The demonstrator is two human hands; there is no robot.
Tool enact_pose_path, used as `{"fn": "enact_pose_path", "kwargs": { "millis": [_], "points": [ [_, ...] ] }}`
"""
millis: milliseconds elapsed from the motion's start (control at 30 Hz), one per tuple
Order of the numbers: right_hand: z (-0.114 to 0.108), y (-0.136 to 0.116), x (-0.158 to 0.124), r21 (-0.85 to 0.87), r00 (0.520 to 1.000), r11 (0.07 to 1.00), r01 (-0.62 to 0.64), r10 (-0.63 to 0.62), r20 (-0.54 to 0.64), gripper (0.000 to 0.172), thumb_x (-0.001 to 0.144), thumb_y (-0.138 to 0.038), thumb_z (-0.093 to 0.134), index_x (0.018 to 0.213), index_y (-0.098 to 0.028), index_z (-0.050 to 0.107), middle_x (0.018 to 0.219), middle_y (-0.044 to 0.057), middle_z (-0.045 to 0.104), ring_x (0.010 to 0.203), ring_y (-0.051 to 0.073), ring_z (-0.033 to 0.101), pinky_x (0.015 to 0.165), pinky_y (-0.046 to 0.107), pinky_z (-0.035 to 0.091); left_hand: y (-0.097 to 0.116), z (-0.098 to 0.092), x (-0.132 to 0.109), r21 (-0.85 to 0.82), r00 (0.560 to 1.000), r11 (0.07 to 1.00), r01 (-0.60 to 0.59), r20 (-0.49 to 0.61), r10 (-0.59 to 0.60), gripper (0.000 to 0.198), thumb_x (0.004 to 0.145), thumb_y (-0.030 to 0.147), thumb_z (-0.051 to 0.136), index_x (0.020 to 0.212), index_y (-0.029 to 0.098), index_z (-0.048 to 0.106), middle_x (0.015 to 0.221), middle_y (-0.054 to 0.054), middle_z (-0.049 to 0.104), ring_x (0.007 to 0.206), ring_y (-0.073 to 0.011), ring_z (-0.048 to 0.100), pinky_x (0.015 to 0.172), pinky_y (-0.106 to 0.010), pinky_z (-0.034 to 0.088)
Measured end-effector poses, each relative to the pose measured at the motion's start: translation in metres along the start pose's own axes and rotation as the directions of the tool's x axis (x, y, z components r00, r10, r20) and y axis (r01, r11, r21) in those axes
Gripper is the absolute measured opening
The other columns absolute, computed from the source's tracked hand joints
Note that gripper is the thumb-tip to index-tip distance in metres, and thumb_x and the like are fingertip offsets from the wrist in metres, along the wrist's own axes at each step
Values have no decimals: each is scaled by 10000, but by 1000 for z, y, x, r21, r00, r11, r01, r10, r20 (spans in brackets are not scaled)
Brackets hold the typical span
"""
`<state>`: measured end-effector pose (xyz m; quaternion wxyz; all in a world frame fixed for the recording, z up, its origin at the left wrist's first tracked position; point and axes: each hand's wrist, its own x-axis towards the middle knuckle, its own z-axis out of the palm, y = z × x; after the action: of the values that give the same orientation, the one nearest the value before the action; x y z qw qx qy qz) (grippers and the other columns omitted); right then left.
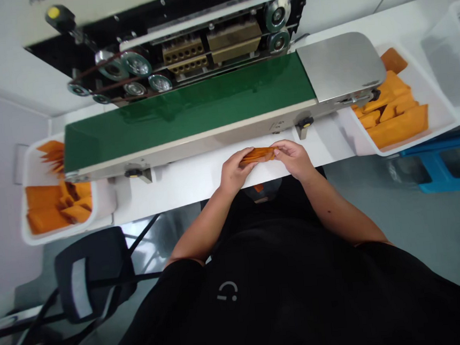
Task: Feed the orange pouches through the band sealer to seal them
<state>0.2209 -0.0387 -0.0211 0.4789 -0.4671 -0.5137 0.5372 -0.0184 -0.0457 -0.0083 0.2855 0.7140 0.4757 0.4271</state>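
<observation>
An orange packet [257, 155] is held between my two hands, just above the front edge of the white table [175, 185]. My left hand [234, 170] grips its left end, with the thumb on top. At the right end, the fingers of my right hand [294, 159] pinch the packet. Behind my hands runs a machine's green conveyor belt [192, 108], with a metal plate [341, 63] at its right end. The packet does not touch the belt. Whether it is one packet or several stacked together, I cannot tell.
A white bin [105, 197] with orange packets stands at the left, another bin [444, 105] with orange packets at the right. Rollers and a sealing unit [234, 40] sit behind the belt. A black chair [96, 270] is lower left, a blue stool [435, 168] lower right.
</observation>
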Motion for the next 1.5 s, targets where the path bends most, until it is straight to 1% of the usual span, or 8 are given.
{"fn": "enact_pose_path", "kwargs": {
  "millis": [167,400,567,800,933,1100,1267,1500],
  "points": [
    [2,-1,-4,-114,999,993,28,-32,-34,273,904,-419,730,1075,-209,764,1065,46,777,1003,205,755,986,389,614,0,0,-2,-66,1000,998,-11,3,11,471,930,527,760,1276,214,696,1298,-129,770,1232,-270,746,1097,-448,611],
    [-15,2,-8,41,969,999,-5,15,-248,348,913,-538,715,1069,-237,636,1029,36,726,929,161,735,807,310,650,1,-1,-4,-128,1000,992,1,22,2,416,940,496,761,1235,224,652,1274,-127,782,1221,-276,757,1073,-456,632],
    [-31,-10,-22,208,985,977,-50,84,-154,354,950,-532,682,1176,-312,521,1229,10,693,969,150,737,764,314,664,2,0,-2,-100,1000,995,-4,27,6,410,935,495,768,1218,216,665,1236,-117,794,1185,-267,770,1051,-433,633],
    [-29,-32,-37,380,984,917,-124,163,-72,483,861,-417,833,1237,-312,549,1056,-27,721,849,114,731,742,262,669,7,0,1,-55,1000,998,-3,8,3,405,933,527,759,1175,209,691,1185,-101,805,1118,-244,788,1012,-396,641],
    [-25,-47,-39,485,968,843,-233,249,32,464,727,-350,938,1060,-241,634,930,-19,713,680,83,661,527,176,555,3,-1,-1,-65,1000,998,13,23,-12,372,938,472,765,1194,212,696,1202,-98,801,1140,-246,779,1031,-398,626],
    [-15,-72,-45,598,954,762,-250,298,18,419,783,-444,910,1029,-264,622,894,-37,715,669,88,665,469,161,505,-1,0,-3,-78,998,995,57,32,-54,339,914,383,795,1196,216,705,1217,-90,799,1155,-250,773,1047,-392,610],
    [-3,-108,-44,526,970,820,-224,240,39,417,890,-523,808,1146,-300,566,997,-25,731,723,124,726,488,198,564,1,-1,-4,-92,998,995,48,42,-44,335,907,362,804,1201,229,714,1211,-89,804,1142,-255,779,1031,-391,617],
    [-26,-155,7,291,992,950,-112,93,80,635,681,-266,982,1143,-279,547,873,-56,694,679,103,677,602,214,600,3,-1,-4,-73,1000,997,-3,29,6,351,928,412,789,1204,209,714,1201,-110,806,1121,-252,788,1013,-402,641]
  ]
}}
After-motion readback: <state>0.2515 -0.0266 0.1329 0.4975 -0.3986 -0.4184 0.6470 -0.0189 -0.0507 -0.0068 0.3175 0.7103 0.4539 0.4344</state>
